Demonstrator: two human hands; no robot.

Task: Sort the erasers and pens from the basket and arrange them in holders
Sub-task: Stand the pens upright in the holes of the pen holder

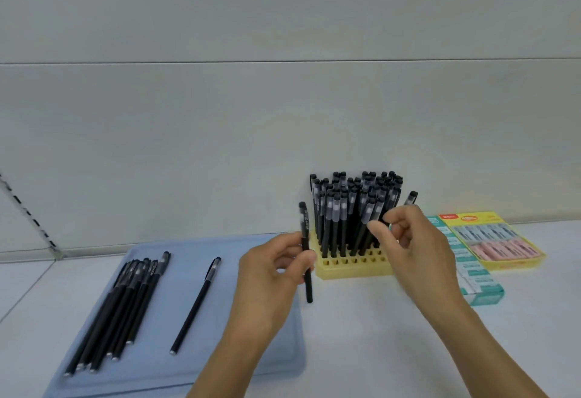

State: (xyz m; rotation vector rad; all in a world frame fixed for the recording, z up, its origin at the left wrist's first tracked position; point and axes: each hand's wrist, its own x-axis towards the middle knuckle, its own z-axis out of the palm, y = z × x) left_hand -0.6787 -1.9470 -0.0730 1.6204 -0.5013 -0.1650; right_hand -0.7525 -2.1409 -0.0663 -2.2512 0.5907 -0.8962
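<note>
A blue tray (239,363) lay at seven o'clock on a white table (377,350). One yellow holder (352,267), at three o'clock from the tray, was packed with upright pens (352,209), too many to count. Two eraser boxes (493,240) sat further toward three o'clock. A bundle of about eight pens (119,306) and one single pen (196,305) rested on the tray. One upright pen (306,253) was pinched by the left hand (270,275); another pen (410,198) was gripped by the right hand (415,243).

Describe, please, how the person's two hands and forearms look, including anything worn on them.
Both the left hand and the right hand are bare: no gloves, rings, watch or bracelets show. The forearms are uncovered as far as the frame's bottom edge, with no sleeves in view.
</note>
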